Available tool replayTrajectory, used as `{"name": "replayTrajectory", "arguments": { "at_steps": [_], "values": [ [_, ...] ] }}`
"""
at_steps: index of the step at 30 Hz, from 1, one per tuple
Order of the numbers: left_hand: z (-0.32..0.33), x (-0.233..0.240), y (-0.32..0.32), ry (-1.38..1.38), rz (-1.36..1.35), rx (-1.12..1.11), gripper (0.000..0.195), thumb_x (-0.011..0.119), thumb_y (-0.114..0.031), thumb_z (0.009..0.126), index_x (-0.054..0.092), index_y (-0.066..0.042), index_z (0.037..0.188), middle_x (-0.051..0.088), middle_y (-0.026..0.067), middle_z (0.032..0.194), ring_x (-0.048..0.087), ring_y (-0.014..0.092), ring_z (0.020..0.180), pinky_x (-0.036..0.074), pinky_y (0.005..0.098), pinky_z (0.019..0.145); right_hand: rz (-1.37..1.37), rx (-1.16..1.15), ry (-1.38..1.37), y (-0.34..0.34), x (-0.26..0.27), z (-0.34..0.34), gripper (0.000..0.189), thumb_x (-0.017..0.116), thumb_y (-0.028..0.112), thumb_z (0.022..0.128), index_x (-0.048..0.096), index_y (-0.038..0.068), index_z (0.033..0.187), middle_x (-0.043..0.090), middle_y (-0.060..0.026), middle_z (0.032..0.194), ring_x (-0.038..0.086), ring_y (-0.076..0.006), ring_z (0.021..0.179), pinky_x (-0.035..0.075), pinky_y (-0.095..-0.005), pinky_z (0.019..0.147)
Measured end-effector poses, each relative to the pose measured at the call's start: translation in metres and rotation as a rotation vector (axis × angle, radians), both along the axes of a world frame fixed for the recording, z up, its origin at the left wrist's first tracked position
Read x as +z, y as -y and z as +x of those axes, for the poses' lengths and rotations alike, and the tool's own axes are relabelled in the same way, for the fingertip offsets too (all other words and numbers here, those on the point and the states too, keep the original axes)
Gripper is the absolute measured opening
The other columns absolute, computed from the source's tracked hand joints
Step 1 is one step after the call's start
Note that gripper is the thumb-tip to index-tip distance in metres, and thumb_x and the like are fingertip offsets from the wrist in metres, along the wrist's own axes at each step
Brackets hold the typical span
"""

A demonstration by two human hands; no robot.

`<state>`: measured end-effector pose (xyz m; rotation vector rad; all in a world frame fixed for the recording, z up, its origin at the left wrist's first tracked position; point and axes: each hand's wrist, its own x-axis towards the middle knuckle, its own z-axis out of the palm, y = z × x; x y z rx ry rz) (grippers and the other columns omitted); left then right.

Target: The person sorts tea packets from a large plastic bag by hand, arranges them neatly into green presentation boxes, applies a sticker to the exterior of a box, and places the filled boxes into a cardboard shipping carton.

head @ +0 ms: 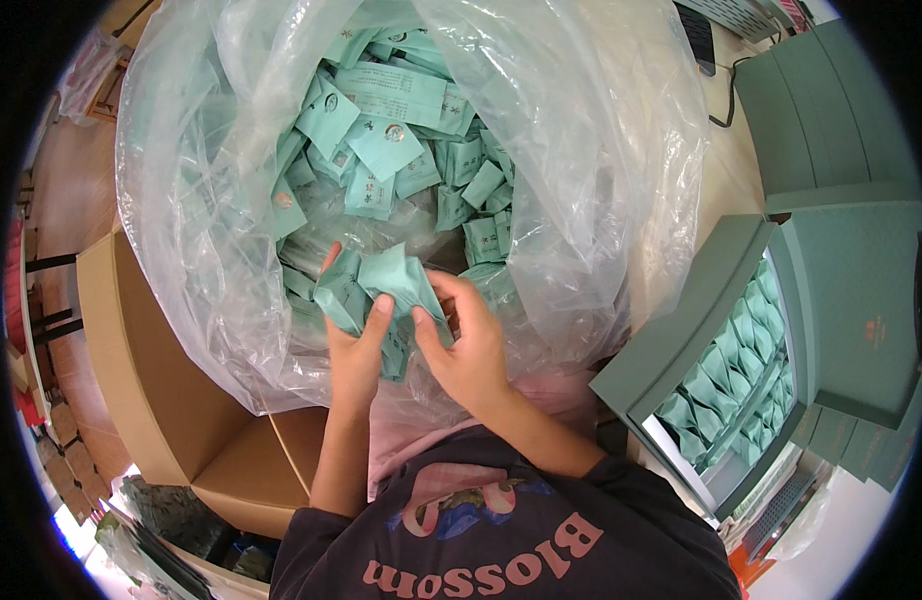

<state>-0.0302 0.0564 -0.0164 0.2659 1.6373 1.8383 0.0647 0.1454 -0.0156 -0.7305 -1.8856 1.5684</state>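
Small green printed sachets (pixel 386 150) lie loose in a large clear plastic bag (pixel 581 150) in front of me. Over the bag's opening, my left hand (pixel 356 345) holds a few green sachets (pixel 341 292), its thumb pressed against them. My right hand (pixel 464 337) grips the edge of another sachet (pixel 397 277) right beside these, between thumb and fingers. At the right, an open dark green box (pixel 686 330) stands tilted in view, with rows of the same sachets (pixel 731 367) packed inside.
An open cardboard carton (pixel 153 375) stands at the left below the bag. Closed green boxes (pixel 821 112) are stacked at the upper right, by a black device (pixel 697 37) with a cable. A black bin-like container (pixel 175 517) sits at the lower left.
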Motion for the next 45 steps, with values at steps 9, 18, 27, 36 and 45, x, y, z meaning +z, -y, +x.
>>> {"name": "replayTrajectory", "arguments": {
  "at_steps": [9,18,27,36,45],
  "values": [
    [-0.011,-0.024,0.024,0.005,0.060,-0.078,0.103,0.060,-0.063,0.083,0.007,-0.008,0.151,0.050,0.0109,0.121,0.050,0.020,0.110,0.039,0.0353,0.098,0.365,0.331,0.084,-0.008,0.007,-0.005,0.042,0.062,0.026,0.087,0.057,0.001,0.120,0.057,-0.0114,0.111,0.059,-0.0316,0.096,0.049,-0.0391,0.078],
    [-0.011,-0.019,0.022,0.154,0.062,0.112,0.070,0.052,-0.030,0.096,0.013,-0.009,0.150,0.050,0.0111,0.124,0.052,0.020,0.110,0.046,0.0345,0.090,0.413,0.290,0.049,-0.014,0.011,-0.034,0.020,0.066,0.020,0.083,0.058,0.002,0.088,0.059,-0.0099,0.099,0.056,-0.0291,0.084,0.047,-0.0370,0.071],
    [-0.008,-0.010,0.026,0.242,0.034,0.214,0.051,0.043,-0.043,0.099,0.044,-0.002,0.130,0.063,0.0163,0.106,0.064,0.023,0.088,0.054,0.0364,0.077,-0.677,-0.075,0.082,-0.080,-0.006,-0.115,0.029,0.063,0.023,0.089,0.052,-0.001,0.103,0.059,-0.0054,0.089,0.055,-0.0117,0.079,0.045,-0.0270,0.068],
    [-0.009,-0.017,0.046,0.287,0.093,0.137,0.062,0.050,-0.051,0.094,0.044,0.000,0.129,0.062,0.0166,0.107,0.064,0.026,0.093,0.054,0.0373,0.077,-0.250,-0.289,-0.248,-0.046,0.019,-0.053,0.013,0.051,-0.001,0.089,0.050,0.001,0.101,0.057,-0.0018,0.087,0.050,-0.0063,0.075,0.041,-0.0217,0.067],
    [0.010,0.000,0.036,0.333,0.076,-0.066,0.069,0.063,-0.042,0.090,0.037,0.001,0.138,0.050,0.0142,0.130,0.054,0.021,0.113,0.044,0.0341,0.096,-0.068,0.117,0.015,-0.010,0.037,-0.028,0.019,0.038,-0.007,0.081,0.054,0.002,0.086,0.053,-0.0033,0.077,0.048,-0.0071,0.068,0.042,-0.0245,0.063]
  ]
}}
